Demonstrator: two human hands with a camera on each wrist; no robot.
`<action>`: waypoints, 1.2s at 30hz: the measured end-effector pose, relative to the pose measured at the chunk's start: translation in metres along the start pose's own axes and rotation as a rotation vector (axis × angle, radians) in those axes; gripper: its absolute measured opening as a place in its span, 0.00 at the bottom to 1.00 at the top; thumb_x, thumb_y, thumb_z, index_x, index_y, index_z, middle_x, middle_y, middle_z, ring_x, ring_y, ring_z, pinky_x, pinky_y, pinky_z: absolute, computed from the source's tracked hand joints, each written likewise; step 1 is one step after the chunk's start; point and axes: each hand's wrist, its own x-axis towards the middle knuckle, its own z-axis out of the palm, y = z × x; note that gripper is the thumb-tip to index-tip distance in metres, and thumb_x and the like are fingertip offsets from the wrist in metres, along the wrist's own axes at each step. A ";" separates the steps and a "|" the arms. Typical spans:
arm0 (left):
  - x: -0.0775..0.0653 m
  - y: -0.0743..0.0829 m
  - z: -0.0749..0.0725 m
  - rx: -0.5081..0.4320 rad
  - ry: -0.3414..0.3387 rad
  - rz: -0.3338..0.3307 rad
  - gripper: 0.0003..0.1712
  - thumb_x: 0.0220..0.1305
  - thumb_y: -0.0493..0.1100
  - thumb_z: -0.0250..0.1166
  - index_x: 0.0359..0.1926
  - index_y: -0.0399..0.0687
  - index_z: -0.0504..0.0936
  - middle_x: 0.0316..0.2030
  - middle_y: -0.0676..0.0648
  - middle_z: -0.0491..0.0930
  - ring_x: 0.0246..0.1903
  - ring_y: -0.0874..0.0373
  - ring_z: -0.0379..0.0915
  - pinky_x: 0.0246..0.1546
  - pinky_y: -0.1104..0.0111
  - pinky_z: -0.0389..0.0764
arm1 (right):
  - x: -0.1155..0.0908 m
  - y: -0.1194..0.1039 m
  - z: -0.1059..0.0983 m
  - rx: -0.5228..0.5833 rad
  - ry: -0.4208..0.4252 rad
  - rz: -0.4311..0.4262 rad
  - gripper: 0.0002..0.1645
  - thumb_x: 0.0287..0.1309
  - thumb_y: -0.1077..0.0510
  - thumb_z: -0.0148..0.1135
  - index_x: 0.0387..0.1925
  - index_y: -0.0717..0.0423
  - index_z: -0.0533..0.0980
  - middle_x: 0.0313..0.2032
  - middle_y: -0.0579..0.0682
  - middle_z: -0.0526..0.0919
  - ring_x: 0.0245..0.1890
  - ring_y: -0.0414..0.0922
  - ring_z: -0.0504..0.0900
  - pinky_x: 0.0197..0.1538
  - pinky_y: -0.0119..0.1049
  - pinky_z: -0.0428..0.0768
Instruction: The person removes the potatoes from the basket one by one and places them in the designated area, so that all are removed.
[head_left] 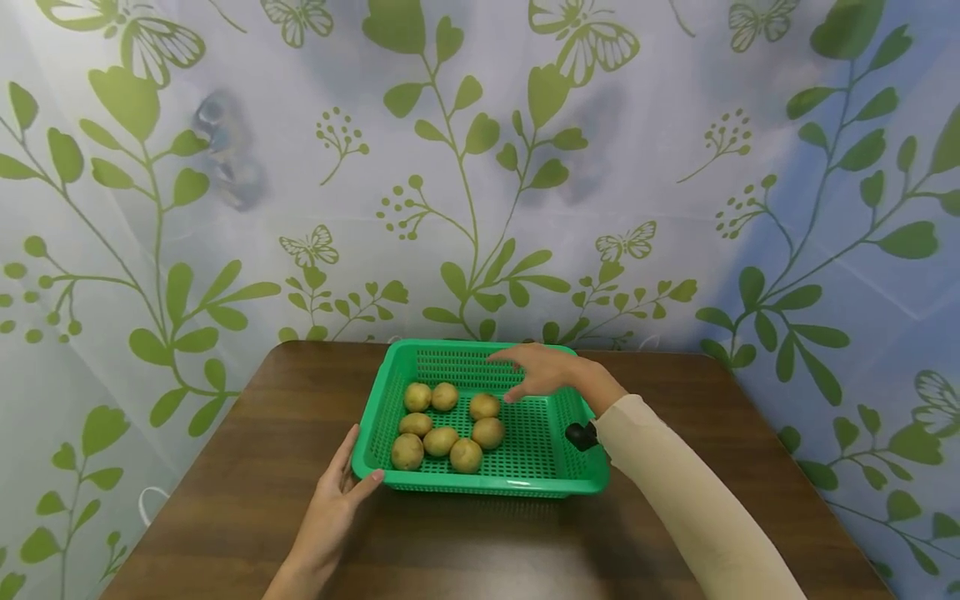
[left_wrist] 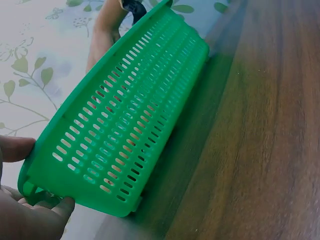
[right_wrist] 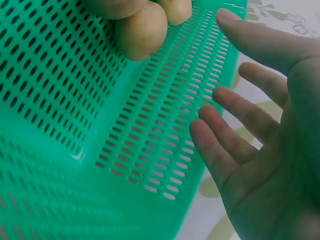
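A green plastic basket (head_left: 480,482) with slotted walls rests on the wooden table, several potatoes (head_left: 441,442) lying in its left and middle part. My left hand (head_left: 330,500) grips the basket's left front corner. In the left wrist view its thumb (left_wrist: 17,148) lies against the rim while other fingers curl under the edge. Over the right half of the basket hovers my right hand (head_left: 543,369), fingers spread and nothing in them. Its thumb is close to the rearmost right potato (head_left: 484,406). In the right wrist view, the open palm (right_wrist: 265,185) faces the slotted wall.
The brown tabletop (head_left: 247,492) extends around the basket on both sides and in front. Behind it hangs a pale curtain (head_left: 480,192) with green leaves and butterflies, close to the table's back edge. A black strap device (head_left: 581,436) sits at my right wrist.
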 end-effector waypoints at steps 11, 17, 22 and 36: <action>0.000 -0.005 0.000 0.006 0.007 0.004 0.49 0.76 0.46 0.64 0.84 0.63 0.43 0.81 0.44 0.42 0.78 0.44 0.44 0.70 0.59 0.59 | 0.032 0.003 0.012 0.070 -0.093 0.025 0.39 0.69 0.57 0.69 0.77 0.54 0.66 0.72 0.53 0.69 0.67 0.59 0.72 0.62 0.51 0.75; 0.002 -0.006 -0.001 -0.008 -0.001 0.031 0.49 0.76 0.43 0.64 0.84 0.61 0.43 0.81 0.44 0.42 0.78 0.43 0.45 0.57 0.82 0.67 | 0.046 0.008 0.022 0.023 -0.162 0.054 0.39 0.67 0.58 0.70 0.76 0.49 0.68 0.74 0.49 0.67 0.68 0.55 0.72 0.62 0.47 0.76; 0.003 -0.008 -0.001 -0.012 -0.006 0.037 0.48 0.77 0.42 0.63 0.84 0.62 0.43 0.81 0.44 0.41 0.78 0.44 0.44 0.57 0.82 0.67 | 0.054 0.012 0.033 -0.002 -0.239 0.035 0.36 0.69 0.62 0.67 0.75 0.48 0.70 0.73 0.50 0.68 0.71 0.53 0.68 0.67 0.48 0.72; 0.003 -0.011 -0.004 0.042 -0.003 0.019 0.49 0.77 0.47 0.63 0.84 0.66 0.42 0.82 0.45 0.39 0.78 0.44 0.42 0.60 0.75 0.67 | 0.059 0.017 0.039 0.064 -0.264 0.052 0.34 0.65 0.62 0.71 0.70 0.45 0.73 0.69 0.50 0.71 0.68 0.50 0.69 0.61 0.44 0.75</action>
